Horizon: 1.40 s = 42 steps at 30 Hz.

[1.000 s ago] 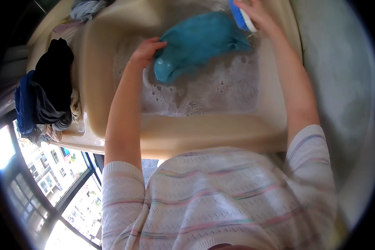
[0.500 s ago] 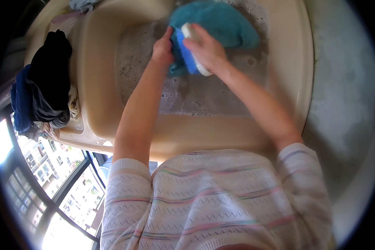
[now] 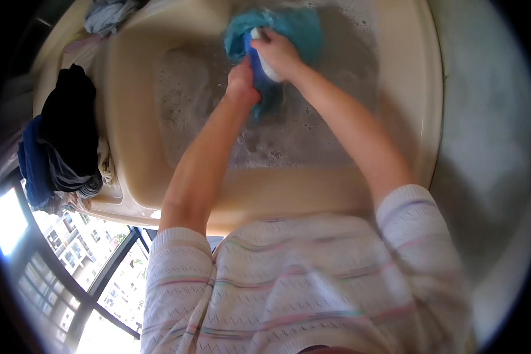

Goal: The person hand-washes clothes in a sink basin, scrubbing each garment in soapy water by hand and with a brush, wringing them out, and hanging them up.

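Observation:
My right hand is wrapped round the white back of a scrub brush, whose blue bristles face left. The bristles press against a teal cloth, partly sunk in the murky, sudsy water. Just left of the brush, my left hand is closed on the near part of the cloth; its fingertips are partly hidden. Both hands are over the cream tub, close together near its far side.
A pile of dark clothes, black and blue, lies on the tub's left ledge. Grey cloth sits at the far left corner. A pale wall borders the tub's right side, and a window is at lower left.
The brush has shifted slightly left and up with my right hand. My left hand has moved a little right and nearer to me. The cloth bulges less and sits lower in the water.

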Tool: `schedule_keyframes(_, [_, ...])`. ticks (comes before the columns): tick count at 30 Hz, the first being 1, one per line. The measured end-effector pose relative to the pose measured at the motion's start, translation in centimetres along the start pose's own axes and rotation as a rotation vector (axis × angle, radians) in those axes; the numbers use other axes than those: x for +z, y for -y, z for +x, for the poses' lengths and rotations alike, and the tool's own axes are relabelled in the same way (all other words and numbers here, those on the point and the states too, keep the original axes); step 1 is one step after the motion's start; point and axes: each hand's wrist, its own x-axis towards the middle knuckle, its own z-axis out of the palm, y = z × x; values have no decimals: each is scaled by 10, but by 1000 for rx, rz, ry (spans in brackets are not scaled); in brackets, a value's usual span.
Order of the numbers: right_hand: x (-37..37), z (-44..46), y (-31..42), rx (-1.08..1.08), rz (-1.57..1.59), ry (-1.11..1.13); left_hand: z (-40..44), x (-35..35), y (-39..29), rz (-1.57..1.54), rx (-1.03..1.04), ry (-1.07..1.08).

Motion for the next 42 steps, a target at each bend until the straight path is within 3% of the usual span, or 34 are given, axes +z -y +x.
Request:
schedule_keyframes(3, [6, -26, 3, -78, -90, -152, 18, -17, -9, 14, -2, 125])
schedule_keyframes(4, [8, -59, 17, -43, -184, -58, 25, -23, -7, 3, -14, 188])
schedule_keyframes(5, [14, -73, 10, -171, -173, -72, -12, -11, -15, 86, -41, 161])
schedule_keyframes(7, [7, -49, 5, -119, -185, -101, 4, -10, 2, -84, -66, 166])
schedule_keyframes(8, [6, -22, -7, -129, -36, -79, 9, -7, 6, -65, -8, 193])
schedule_keyframes(11, [-15, 15, -9, -43, -122, -153, -23, 9, -18, -65, -200, 312])
schedule_keyframes(14, [-31, 38, -28, -31, -64, -71, -10, -3, -19, -175, -222, 433])
schedule_keyframes(15, [-42, 39, -34, 30, 338, 101, -8, -8, -19, -167, -221, 418])
schedule_keyframes(17, [-86, 17, -22, 271, 771, 489, -8, -14, -21, -150, -215, 385])
schedule_keyframes(20, [-89, -31, 14, 194, 625, 385, -11, -14, -27, -174, -261, 435])
schedule_keyframes(21, [-63, -46, 12, 64, 529, 220, -14, -7, -23, -135, -195, 329])
schedule_keyframes(23, [-9, -61, -8, -339, -264, -229, -21, 12, -9, -46, -60, 120])
schedule_keyframes(26, [-13, -16, 7, -88, -180, -28, -26, 16, -2, 10, -7, 76])
schedule_keyframes(29, [-6, -29, 8, -106, -162, -195, -21, 8, -9, -1, 20, 139])
schedule_keyframes(31, [4, -88, 20, -235, -215, -68, -13, -8, -16, -2, -18, 181])
schedule_keyframes(33, [3, -74, 10, -184, -153, -77, 1, -15, 0, 133, 27, 93])
schedule_keyframes(36, [-4, -23, 13, -123, -144, -94, -27, 14, -7, -69, 58, 134])
schedule_keyframes(40, [3, -69, 18, -45, -83, -86, -14, -2, -18, -36, 48, 157])
schedule_keyframes(42, [6, -84, 11, -134, -131, -66, -1, -10, -18, 75, 51, 95])
